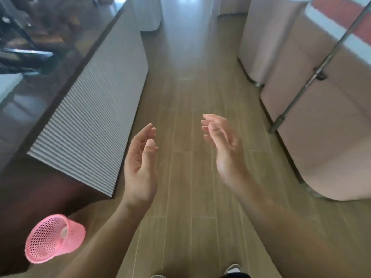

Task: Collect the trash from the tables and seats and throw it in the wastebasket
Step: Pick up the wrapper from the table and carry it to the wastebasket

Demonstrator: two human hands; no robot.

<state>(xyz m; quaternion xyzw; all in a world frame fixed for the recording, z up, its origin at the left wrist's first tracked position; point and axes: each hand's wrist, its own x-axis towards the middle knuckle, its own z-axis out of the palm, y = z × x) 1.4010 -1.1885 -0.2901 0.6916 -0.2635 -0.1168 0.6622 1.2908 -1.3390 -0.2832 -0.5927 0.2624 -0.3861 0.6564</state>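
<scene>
**Fingers released and empty; wastebasket low on the left**

The wood-plank floor is seen running ahead as an aisle. It is bordered on the left by a long counter with a ribbed grey front and a dark glossy surface. On the right it is bordered by pink upholstered seats, which are crossed by a slanted metal pole. No trash is made out on any of these, and the far end is blurred.

The pink mesh wastebasket is placed near the counter's closest corner, just beside the left forearm. It appears tilted, though the wide lens may be the cause. A small pale item is glimpsed inside it.

The left hand and the right hand are held over the aisle, palms turned toward each other and well apart. The fingers are loosely extended and nothing is held.

A search for more trash is judged to be the step in hand. The light basket could be tipped by a swing of the left arm or a careless step, and its contents would be spilled. Scraps lying on seat cushions hidden behind the pink backs could also be overlooked if the aisle is walked too quickly.
</scene>
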